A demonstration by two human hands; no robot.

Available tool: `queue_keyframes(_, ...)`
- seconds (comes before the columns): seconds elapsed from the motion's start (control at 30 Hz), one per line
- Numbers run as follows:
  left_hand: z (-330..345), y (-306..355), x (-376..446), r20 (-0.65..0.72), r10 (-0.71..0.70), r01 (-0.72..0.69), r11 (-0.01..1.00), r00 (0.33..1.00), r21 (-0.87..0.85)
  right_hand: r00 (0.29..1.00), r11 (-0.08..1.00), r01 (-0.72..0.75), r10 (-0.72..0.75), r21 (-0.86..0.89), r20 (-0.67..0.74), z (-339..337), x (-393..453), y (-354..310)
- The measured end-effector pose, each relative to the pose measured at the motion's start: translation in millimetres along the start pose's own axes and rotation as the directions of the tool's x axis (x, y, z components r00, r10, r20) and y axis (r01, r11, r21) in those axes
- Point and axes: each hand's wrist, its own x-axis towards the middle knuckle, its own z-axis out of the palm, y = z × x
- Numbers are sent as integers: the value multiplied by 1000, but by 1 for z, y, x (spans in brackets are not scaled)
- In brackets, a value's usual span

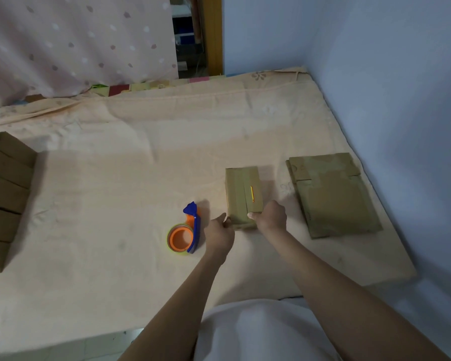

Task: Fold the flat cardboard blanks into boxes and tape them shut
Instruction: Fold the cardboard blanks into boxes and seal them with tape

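A small folded cardboard box [241,194] lies on the peach sheet, with a seam and a short yellow-red mark on its top. My left hand [218,234] holds its near left corner. My right hand [270,217] grips its near right corner, thumb on top. A stack of flat cardboard blanks [333,196] lies to the right of the box. A tape dispenser [185,234] with an orange core and blue handle sits just left of my left hand.
Several finished brown boxes [7,194] are stacked at the left edge. The mattress [115,157] runs to a blue wall [401,100] on the right. A spotted pink curtain [76,43] hangs at the back left.
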Motion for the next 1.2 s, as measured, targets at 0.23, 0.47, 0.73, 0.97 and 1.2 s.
queue_keyframes(0.23, -15, -10, 7, 157, 407, -433, 878, 900, 205, 930, 943, 309, -326, 121, 169, -22, 1, 43)
queue_keyframes(0.47, -27, -17, 30, 369, 543, -655, 663, 755, 363, 836, 861, 509, -493, -4, 240, -39, 21, 68)
queue_keyframes(0.73, -21, -25, 40, 358, 586, -686, 644, 727, 339, 779, 707, 626, -558, -329, 286, -35, 37, 63)
queue_keyframes(0.97, -9, -35, 37, 251, 626, -671, 642, 738, 371, 773, 692, 633, -587, -348, 239, -25, 29, 62)
queue_keyframes(1.2, -9, -39, 26, 312, 578, -657, 659, 754, 367, 800, 793, 597, -577, -122, 167, -32, 20, 69)
